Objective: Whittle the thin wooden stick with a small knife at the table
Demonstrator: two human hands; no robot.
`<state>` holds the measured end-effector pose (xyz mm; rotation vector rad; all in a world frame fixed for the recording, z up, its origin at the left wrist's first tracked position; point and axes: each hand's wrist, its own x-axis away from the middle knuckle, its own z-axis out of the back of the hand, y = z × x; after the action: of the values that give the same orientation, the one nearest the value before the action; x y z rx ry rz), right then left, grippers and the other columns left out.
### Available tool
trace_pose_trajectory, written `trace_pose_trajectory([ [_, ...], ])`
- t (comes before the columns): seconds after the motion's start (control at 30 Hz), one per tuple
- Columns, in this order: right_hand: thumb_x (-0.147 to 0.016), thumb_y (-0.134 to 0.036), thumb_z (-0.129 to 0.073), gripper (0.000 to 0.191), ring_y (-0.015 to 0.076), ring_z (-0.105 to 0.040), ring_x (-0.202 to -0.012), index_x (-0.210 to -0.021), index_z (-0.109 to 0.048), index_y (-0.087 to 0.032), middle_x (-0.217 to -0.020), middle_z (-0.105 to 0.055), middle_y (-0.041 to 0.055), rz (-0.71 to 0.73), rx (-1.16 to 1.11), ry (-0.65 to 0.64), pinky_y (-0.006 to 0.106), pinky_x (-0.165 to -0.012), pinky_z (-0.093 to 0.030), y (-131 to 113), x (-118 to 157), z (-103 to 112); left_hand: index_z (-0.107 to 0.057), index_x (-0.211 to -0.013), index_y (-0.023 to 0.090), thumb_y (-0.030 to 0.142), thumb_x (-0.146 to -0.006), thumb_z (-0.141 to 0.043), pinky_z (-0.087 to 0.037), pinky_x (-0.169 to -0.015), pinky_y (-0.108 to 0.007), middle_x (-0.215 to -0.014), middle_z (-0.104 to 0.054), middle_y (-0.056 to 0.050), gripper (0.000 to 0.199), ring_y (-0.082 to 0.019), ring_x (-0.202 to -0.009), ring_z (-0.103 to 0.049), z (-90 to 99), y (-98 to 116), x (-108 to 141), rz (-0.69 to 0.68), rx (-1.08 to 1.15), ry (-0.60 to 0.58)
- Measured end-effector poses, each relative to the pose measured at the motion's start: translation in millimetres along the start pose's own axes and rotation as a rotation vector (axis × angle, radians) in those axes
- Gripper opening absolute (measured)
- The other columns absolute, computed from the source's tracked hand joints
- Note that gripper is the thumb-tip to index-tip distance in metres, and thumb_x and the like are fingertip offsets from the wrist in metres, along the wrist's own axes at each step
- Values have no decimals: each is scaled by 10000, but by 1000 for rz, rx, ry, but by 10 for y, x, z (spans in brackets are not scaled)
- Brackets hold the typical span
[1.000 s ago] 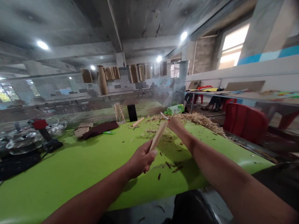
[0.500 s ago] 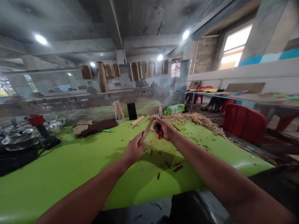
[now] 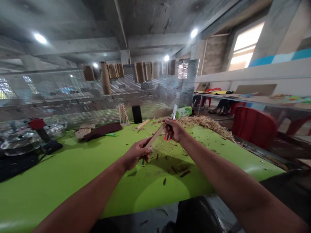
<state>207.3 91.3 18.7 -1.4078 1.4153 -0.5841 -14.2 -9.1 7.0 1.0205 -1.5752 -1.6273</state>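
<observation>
My left hand [image 3: 138, 152] is closed around the lower end of a flat wooden strip [image 3: 156, 134], which slants up to the right above the green table [image 3: 92, 174]. In my right hand [image 3: 177, 130] is a red and black utility knife [image 3: 174, 114], its pale blade pointing up and away from me. The fingers of that hand also touch the strip's upper end. Under the left fingers shows a small metallic tip [image 3: 143, 162]; I cannot make out what it belongs to. Dark and pale shavings [image 3: 185, 173] lie below the hands.
A heap of wood shavings [image 3: 206, 123] lies along the back right, by a green bottle [image 3: 183, 112]. A black phone-like slab [image 3: 136, 114] leans against the perforated metal screen [image 3: 155, 94]. Dark brown sheet [image 3: 103, 132], glass pots [image 3: 20, 142] and a red chair [image 3: 254, 127] stand around.
The wooden strip has tilted flatter and turned its broad face up. The knife has swung from upright to leaning right, and my left hand has turned and shifted slightly left and down.
</observation>
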Motion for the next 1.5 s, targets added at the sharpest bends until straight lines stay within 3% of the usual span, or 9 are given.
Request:
trace_pose_trajectory([
  [0.17, -662, -410, -728, 301, 57, -284, -367, -806, -558, -207, -459, -392, -105, 3, 47, 2, 194, -350, -229, -10, 21, -26, -529, -1355, 122, 354, -832, -648, -480, -513, -230, -804, -550, -12, 585, -88, -570, -514, -48, 11, -9, 27, -85, 6],
  [0.37, -639, -441, -760, 355, 59, -274, -340, -755, -505, -222, -451, -413, -100, -147, 178, -2, 204, -333, -185, 67, 70, -159, -466, -1419, 133, 250, -817, -669, -399, -429, -192, -654, -540, 37, 646, -85, -467, -482, -202, -57, -14, 1, -375, 248],
  [0.53, -728, -669, -609, 464, 72, -256, -361, -838, -533, -225, -474, -377, -100, -55, 288, 40, 218, -364, -203, 33, 96, -192, -547, -1217, 162, 208, -855, -552, -346, -353, -169, -593, -467, 70, 364, -63, -384, -377, -191, -26, -46, 54, -74, 278],
  [0.67, -678, -603, -684, 429, 81, -314, -446, -684, -551, -196, -495, -386, -72, 125, 664, 127, 235, -436, -248, 89, 78, -183, -531, -1068, 178, 245, -851, -528, -346, -342, -160, -695, -531, 37, 227, -57, -407, -419, -88, 18, -92, 39, 275, 293],
  [0.83, -735, -512, -624, 345, 106, -388, -544, -701, -640, -169, -552, -454, -46, 199, 888, 43, 244, -532, -306, 209, 116, -265, -508, -1118, 183, 212, -873, -474, -355, -327, -158, -706, -546, 29, 249, -57, -393, -406, -32, 60, -96, 46, 452, 210],
  [1.0, -758, -425, -588, 258, 115, -432, -600, -727, -645, -175, -620, -515, -31, 255, 878, -24, 233, -577, -340, 239, 160, -319, -550, -1111, 153, 309, -905, -568, -286, -286, -121, -753, -524, 34, 259, -8, -365, -308, -49, 45, -45, 3, 464, 119],
  [1.17, -768, -382, -552, 235, 114, -406, -588, -659, -598, -179, -578, -462, -34, 282, 951, 5, 229, -560, -308, 230, 150, -291, -553, -1133, 147, 371, -918, -569, -450, -383, -174, -704, -508, 36, 311, -53, -435, -437, -45, -15, -64, -58, 392, 197],
  [1.3, -783, -367, -515, 242, 113, -403, -567, -650, -594, -181, -556, -443, -35, 307, 1041, 33, 229, -540, -276, 240, 134, -252, -512, -1173, 189, 375, -938, -518, -441, -377, -182, -709, -553, 29, 300, -67, -430, -459, -51, 1, -81, -64, 354, 223],
  [1.5, -799, -288, -490, 221, 134, -495, -599, -812, -689, -192, -665, -622, 12, 194, 1427, 49, 241, -555, -279, 206, 216, -335, -496, -1125, 220, 400, -900, -559, -341, -321, -151, -771, -565, 38, 295, -39, -397, -405, -95, -5, -71, -32, 288, 225],
])
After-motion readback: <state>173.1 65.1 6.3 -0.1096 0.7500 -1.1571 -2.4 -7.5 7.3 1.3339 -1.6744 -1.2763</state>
